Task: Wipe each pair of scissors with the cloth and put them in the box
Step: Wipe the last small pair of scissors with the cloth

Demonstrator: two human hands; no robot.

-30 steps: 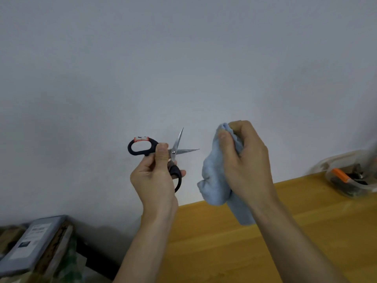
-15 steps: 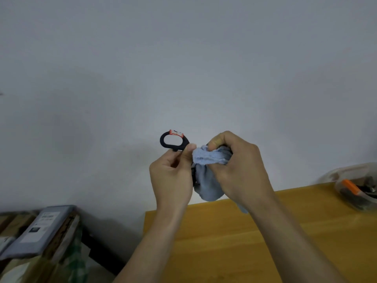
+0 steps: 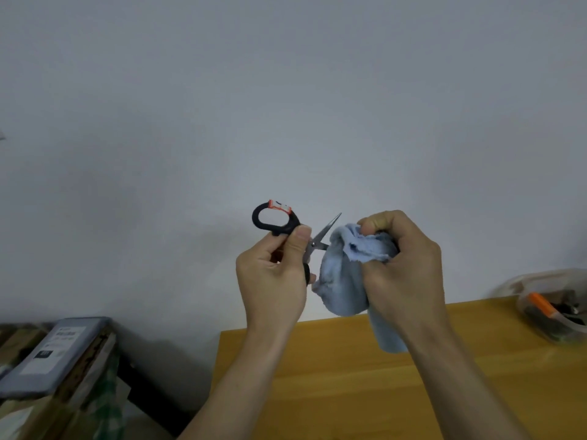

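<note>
The scissors [image 3: 287, 231], black-handled with an orange tag on the upper loop, are held up in the air in front of the pale wall [image 3: 286, 90], above the far left corner of the counter [image 3: 349, 376]. Half a second ago the blue cloth [image 3: 346, 274] covered the blades entirely; now one blade shows again, pointing up and right past the cloth's top edge, with the blades splayed as they were a second ago. The other blade runs into the cloth. The left hand [image 3: 273, 277] grips the handles, thumb pressed near the pivot. The right hand [image 3: 401, 268] is curled tight round the bunched cloth, just beside the left hand, and the cloth's tail hangs down over the counter's far edge.

The counter's left edge drops off below the left forearm; the wooden top lies bare between the arms and the clear plastic box [image 3: 552, 306] at the far right, which holds dark tools and something orange. Left of the counter, lower down, a grey book [image 3: 54, 354] lies on stacked boxes [image 3: 79, 401]; its white label is too blurred to read, as is the print on the scissors' tag.
</note>
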